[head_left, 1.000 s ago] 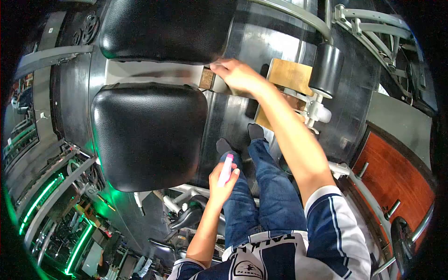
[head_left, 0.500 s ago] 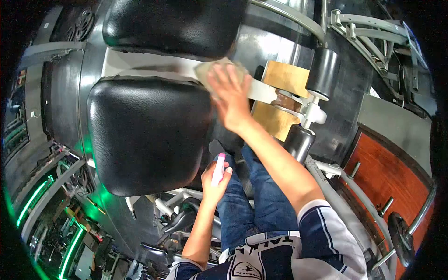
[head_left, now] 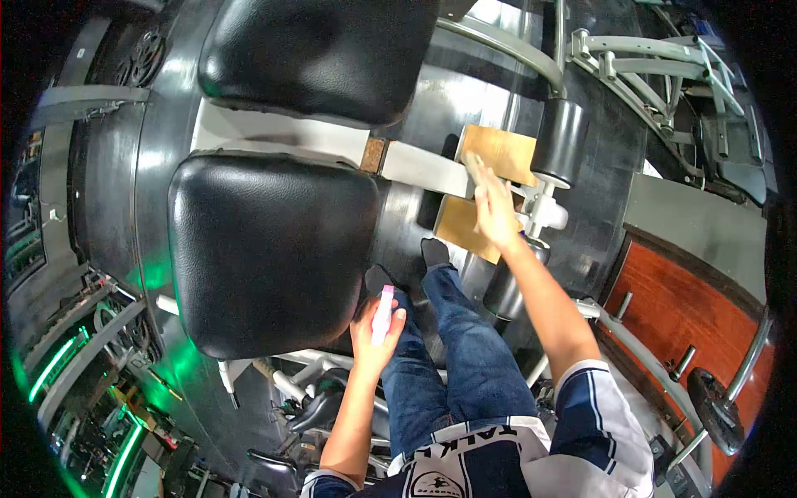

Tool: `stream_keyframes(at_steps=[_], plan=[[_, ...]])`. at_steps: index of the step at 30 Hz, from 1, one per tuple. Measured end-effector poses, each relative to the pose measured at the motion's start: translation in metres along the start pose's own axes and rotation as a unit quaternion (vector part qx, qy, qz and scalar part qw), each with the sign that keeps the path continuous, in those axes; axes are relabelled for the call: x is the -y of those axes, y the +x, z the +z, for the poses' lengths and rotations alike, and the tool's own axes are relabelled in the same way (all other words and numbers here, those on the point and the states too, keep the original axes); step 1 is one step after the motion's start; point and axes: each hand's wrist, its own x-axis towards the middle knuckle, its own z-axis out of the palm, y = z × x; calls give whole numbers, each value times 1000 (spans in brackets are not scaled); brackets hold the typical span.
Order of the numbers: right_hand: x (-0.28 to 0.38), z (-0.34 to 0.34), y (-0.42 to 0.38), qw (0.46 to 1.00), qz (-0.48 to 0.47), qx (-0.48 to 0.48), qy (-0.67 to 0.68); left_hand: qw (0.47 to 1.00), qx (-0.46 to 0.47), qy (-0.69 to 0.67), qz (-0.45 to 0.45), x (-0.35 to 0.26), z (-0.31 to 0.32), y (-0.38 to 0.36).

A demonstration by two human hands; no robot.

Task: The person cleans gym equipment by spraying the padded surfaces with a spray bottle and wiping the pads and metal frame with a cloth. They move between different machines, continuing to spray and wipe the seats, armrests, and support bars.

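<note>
My left hand (head_left: 375, 332) is wrapped round a small white bottle with a pink top (head_left: 383, 314), beside the near black pad. Farther right, my right hand (head_left: 496, 209) presses a tan cloth (head_left: 473, 168), mostly hidden by the fingers, against the machine near the gold-coloured foot plates. One plate (head_left: 504, 153) lies just above the hand and the other (head_left: 466, 230) below it. A white metal beam (head_left: 427, 169) runs from between the two black pads to these plates.
Two black padded cushions, one near (head_left: 274, 253) and one far (head_left: 320, 54), fill the left. Black foam rollers (head_left: 559, 143) flank the plates. At the right are a brown-red panel (head_left: 689, 315) and a black weight disc (head_left: 715, 412). Gym frames stand around.
My right hand has moved right with the cloth, from the beam beside the pads to the foot plates. My left hand still holds the bottle. The view has shifted slightly.
</note>
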Motion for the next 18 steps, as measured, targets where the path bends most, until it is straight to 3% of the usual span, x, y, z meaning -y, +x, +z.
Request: stream_keyframes(at_steps=[1,3,5,7,10,11,13,16,18], plan=[[0,4,22,998,-34,-53,-7,1000,-6,-2,-3,3,1,-2],[32,-19,62,961,140,159,181,1000,-15,-14,23,11,7,-5],[71,-7,97,965,27,185,185,999,-19,-14,29,14,13,-7],[126,-1,124,941,73,238,230,999,-20,-12,31,12,20,-9],[155,3,137,925,101,280,236,999,-28,-30,12,-1,27,-11],[151,0,132,926,101,280,234,999,-27,-39,1,-5,30,-10],[124,5,116,959,-7,178,221,998,-31,-51,-8,-14,35,-5],[42,12,85,976,32,139,167,996,-55,-70,7,-23,43,-1],[-8,-1,68,962,93,190,170,994,-79,-74,31,-26,46,1]])
